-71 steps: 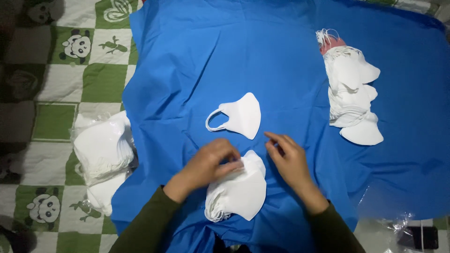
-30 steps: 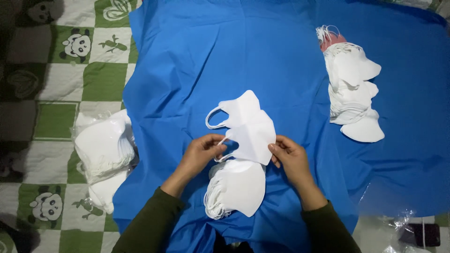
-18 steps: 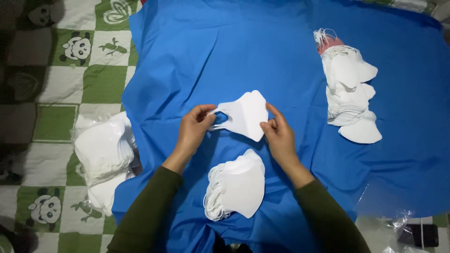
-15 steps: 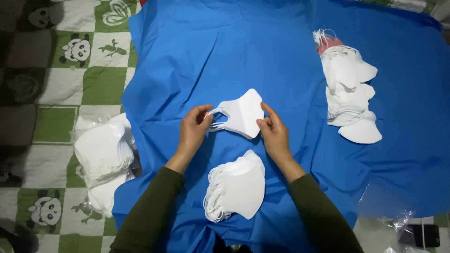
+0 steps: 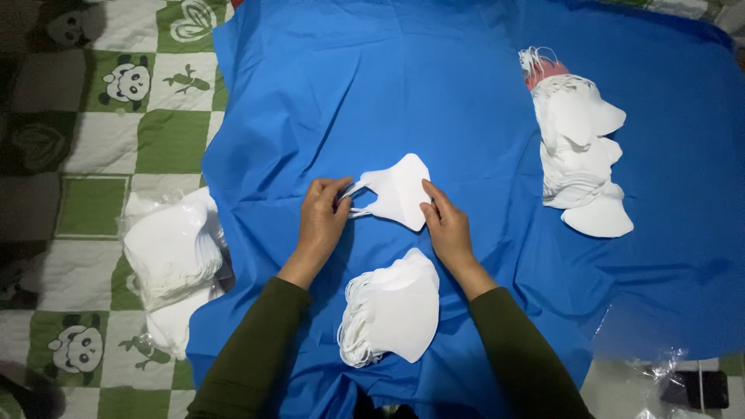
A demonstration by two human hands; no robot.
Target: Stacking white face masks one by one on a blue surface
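Mask [image 5: 400,198]: white, folded, on blue cloth [image 5: 434,93].
Left hand [image 5: 322,221]: fingers pinched on ear loops.
Right hand [image 5: 446,225]: fingertips closed on mask's right edge.
Stack [image 5: 392,310]: just below.

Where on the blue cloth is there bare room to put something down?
Bare blue cloth stretches above the held mask, left of the far-right stack. Crowded: the near middle, where left hand, right hand and near stack sit together.

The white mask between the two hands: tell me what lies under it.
Under the white mask only blue cloth shows around its edges. The mask covers whatever lies directly beneath. The left hand and right hand hold its ends.
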